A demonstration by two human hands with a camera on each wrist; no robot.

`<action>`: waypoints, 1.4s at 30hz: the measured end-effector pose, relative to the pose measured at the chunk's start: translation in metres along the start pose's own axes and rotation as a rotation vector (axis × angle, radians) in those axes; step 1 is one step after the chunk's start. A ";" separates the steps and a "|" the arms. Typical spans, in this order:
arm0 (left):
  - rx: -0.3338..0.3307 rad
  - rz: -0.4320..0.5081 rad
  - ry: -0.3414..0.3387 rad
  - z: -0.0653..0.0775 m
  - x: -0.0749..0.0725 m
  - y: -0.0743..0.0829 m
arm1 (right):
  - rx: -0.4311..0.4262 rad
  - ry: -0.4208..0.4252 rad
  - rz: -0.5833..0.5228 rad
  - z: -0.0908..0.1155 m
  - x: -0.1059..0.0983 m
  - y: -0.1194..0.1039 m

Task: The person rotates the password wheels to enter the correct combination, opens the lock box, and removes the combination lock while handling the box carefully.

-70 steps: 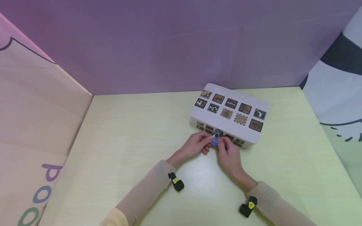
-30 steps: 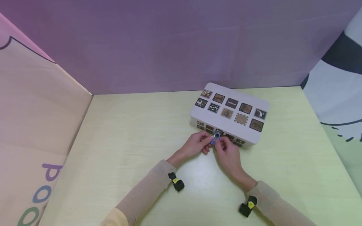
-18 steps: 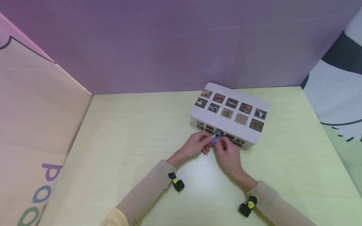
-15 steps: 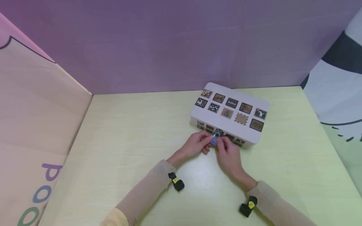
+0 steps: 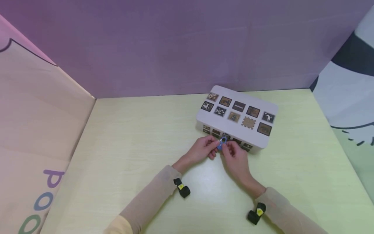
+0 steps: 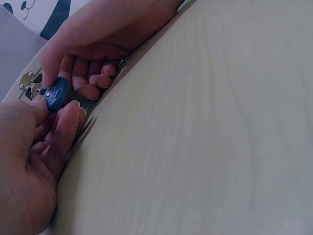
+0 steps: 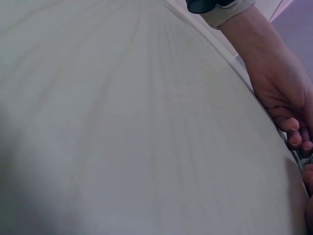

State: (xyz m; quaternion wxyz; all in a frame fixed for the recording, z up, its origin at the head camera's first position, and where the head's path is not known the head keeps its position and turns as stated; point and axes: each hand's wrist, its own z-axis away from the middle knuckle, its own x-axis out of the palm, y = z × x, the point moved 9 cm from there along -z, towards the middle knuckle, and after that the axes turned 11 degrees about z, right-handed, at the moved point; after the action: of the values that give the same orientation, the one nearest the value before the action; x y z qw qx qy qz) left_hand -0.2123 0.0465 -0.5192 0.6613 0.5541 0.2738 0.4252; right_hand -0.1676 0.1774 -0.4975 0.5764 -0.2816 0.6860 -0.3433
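A small blue padlock (image 5: 220, 146) with a looped shackle sits between both hands, in front of the white box (image 5: 226, 121) printed with square pictures. My left hand (image 5: 203, 149) pinches its left side between thumb and fingers. From the right, my right hand (image 5: 237, 161) pinches it too, the thumb lying over its face. In the left wrist view the padlock (image 6: 58, 94) shows small marks or dials on its face, close to a metal latch (image 6: 28, 81) on the box. Whether the shackle passes through the latch cannot be made out. The right wrist view hides the padlock.
The box stands toward the back right of the pale wooden table (image 5: 131, 136). A purple panel (image 5: 163, 48) rises behind the table, with printed panels at the left and right sides. Black wrist cameras are strapped over both sleeves.
Half a second ago the right thumb was at the padlock's right edge; now it lies further left, over the face. The left hand and the box stay in place.
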 end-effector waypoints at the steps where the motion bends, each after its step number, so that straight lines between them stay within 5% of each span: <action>1: 0.000 0.003 0.001 0.000 0.000 0.000 | 0.003 -0.003 0.002 0.000 0.001 0.000; 18: -0.002 0.005 0.003 0.000 0.000 0.000 | -0.022 -0.004 0.076 0.000 0.002 -0.002; 42: -0.001 0.004 0.005 0.001 0.000 0.000 | -0.003 -0.024 0.004 0.001 0.002 -0.002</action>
State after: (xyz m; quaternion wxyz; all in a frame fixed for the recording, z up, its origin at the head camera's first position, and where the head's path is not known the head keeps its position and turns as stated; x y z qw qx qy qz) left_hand -0.2116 0.0455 -0.5189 0.6600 0.5532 0.2741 0.4280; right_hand -0.1667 0.1743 -0.4970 0.5850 -0.2853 0.6801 -0.3375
